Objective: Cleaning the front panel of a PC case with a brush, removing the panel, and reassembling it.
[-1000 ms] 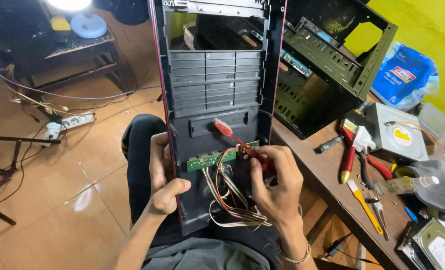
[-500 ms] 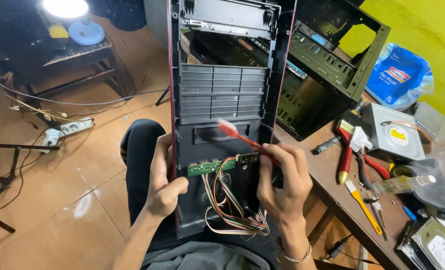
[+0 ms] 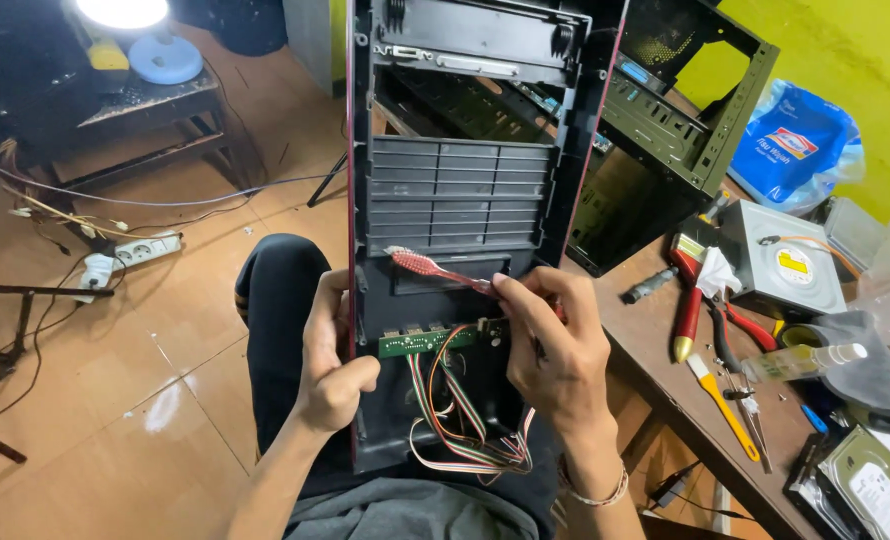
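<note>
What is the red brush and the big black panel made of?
The brush in the right hand looks like glossy red plastic with pale bristles, probably nylon. The panel, gripped at its edge by the left hand, looks like matte black moulded plastic, judging by its ribbed slats. The small board on it is green, likely fibreglass.

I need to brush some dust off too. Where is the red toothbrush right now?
In the head view, the red toothbrush is at centre, held in the right hand across the black computer front panel, just above the green circuit board.
</note>
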